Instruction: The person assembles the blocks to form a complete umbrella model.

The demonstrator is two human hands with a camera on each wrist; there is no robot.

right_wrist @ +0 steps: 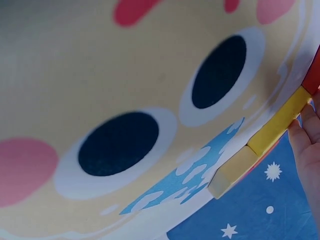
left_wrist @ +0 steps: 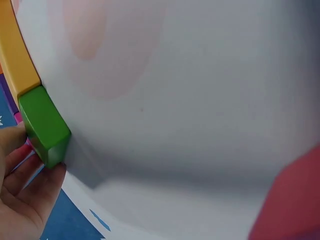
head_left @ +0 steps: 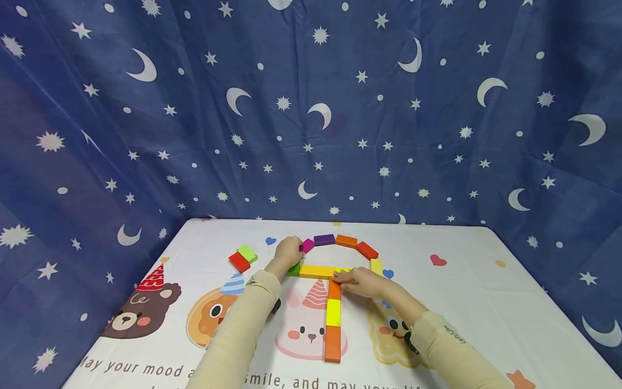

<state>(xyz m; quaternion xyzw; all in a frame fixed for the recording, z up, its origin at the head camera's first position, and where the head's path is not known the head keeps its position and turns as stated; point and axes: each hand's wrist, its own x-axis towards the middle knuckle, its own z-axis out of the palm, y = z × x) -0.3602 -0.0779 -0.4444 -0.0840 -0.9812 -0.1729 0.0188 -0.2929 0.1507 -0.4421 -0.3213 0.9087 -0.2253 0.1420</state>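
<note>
By left hand (head_left: 288,254): green block (left_wrist: 42,120) — pinched by thumb and fingers
Right hand (head_left: 363,282): fingers straight, touching yellow block (right_wrist: 277,124)
Between hands: amber block (head_left: 317,272)
Beyond hands: arch (head_left: 346,241) — several blocks

Your bench (head_left: 466,319) is white, printed with cartoon faces (head_left: 127,319), hearts (head_left: 438,260) and lettering (head_left: 141,369). On it, you have an arch (head_left: 346,241) of blocks, a green, amber and yellow row (head_left: 317,272) across its base, and an orange-yellow-orange stem (head_left: 333,313) running toward you. A red block (head_left: 239,262) and a lime block (head_left: 247,253) lie together to the left.
</note>
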